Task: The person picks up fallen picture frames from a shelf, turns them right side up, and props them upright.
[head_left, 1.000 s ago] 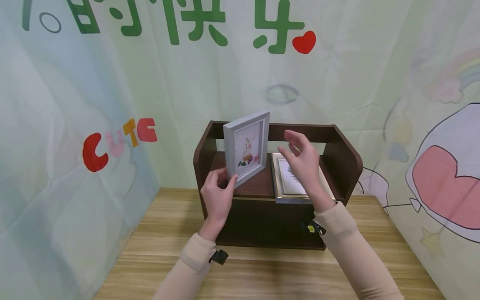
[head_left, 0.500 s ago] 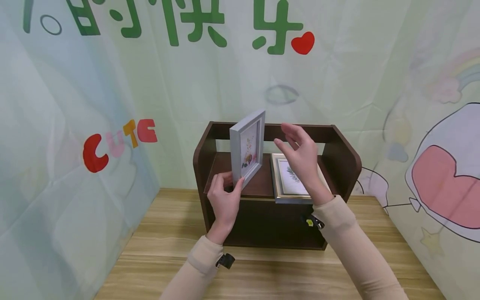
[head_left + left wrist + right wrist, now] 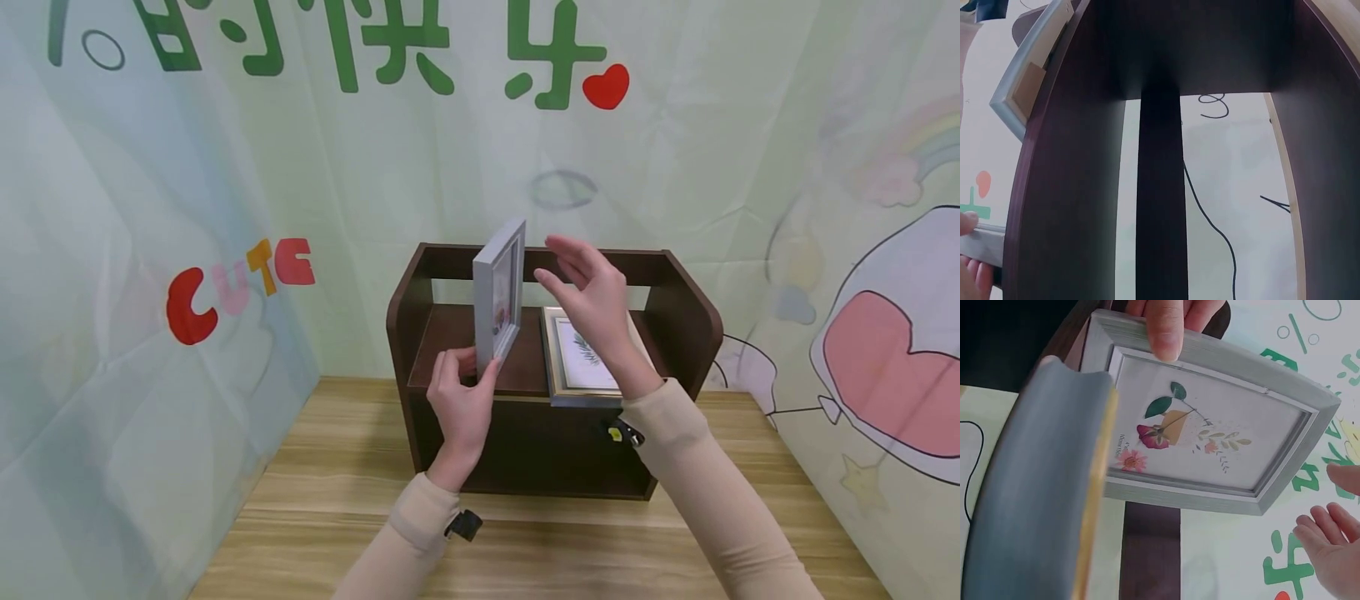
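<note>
My left hand (image 3: 461,412) pinches a grey picture frame (image 3: 486,308) near its lower edge, thumb on the front and fingers behind. The frame stands upright above the left part of a dark brown shelf unit (image 3: 525,442), its face turned right; contact with the board cannot be told. In the right wrist view its pressed-flower picture (image 3: 1179,434) shows, with my left thumb (image 3: 1165,337) on the rim. My right hand (image 3: 592,300) hovers right of the frame, apart from it, fingers loosely bent and holding nothing. Below it lies a gold-and-silver picture frame (image 3: 577,358) with a leaf print, partly hidden by that hand.
The shelf unit stands on a wood-grain table (image 3: 337,517) against a printed cloth backdrop (image 3: 360,192). Its side panels (image 3: 693,333) and back rail (image 3: 630,265) rise around the top board. Behind it, a thin black cable (image 3: 1210,219) shows in the left wrist view.
My left hand has moved right with the grey frame and turned it, so its face shows more edge-on in the head view. My right hand has shifted slightly left and up.
</note>
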`<state>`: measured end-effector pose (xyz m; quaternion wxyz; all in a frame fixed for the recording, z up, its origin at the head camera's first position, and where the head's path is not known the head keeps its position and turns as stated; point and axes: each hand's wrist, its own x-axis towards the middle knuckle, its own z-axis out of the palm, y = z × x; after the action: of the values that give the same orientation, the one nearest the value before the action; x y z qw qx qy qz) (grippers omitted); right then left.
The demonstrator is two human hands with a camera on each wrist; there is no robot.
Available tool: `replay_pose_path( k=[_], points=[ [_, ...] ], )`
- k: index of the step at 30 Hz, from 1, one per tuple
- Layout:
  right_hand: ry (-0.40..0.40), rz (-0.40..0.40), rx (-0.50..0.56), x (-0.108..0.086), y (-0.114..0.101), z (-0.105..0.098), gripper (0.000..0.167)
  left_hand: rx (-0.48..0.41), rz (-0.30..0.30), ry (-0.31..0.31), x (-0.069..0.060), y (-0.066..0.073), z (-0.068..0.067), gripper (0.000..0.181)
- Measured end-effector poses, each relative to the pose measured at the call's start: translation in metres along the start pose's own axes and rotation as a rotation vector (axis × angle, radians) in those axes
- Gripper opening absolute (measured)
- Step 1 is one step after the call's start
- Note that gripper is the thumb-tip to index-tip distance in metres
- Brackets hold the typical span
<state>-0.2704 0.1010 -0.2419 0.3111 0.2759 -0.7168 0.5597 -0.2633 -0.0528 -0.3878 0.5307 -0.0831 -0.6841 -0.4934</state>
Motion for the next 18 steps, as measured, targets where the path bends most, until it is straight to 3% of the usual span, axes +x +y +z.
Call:
replay_pose_path(
  k=[6,10,18],
  points=[
    [-0.025,-0.021,0.029,0.01,0.018,0.002,0.041,0.003,0.013,-0.001,-0.003,0.001,0.005,0.028],
    [-0.064,-0.025,0.045,0.013,0.008,0.003,0.041,0.008,0.004,-0.007,-0.004,0.002,0.007,0.029],
    [-0.23,-0.037,0.084,0.019,-0.005,0.002,0.046,0.02,-0.009,-0.021,-0.004,0.004,0.008,0.03]
  ],
)
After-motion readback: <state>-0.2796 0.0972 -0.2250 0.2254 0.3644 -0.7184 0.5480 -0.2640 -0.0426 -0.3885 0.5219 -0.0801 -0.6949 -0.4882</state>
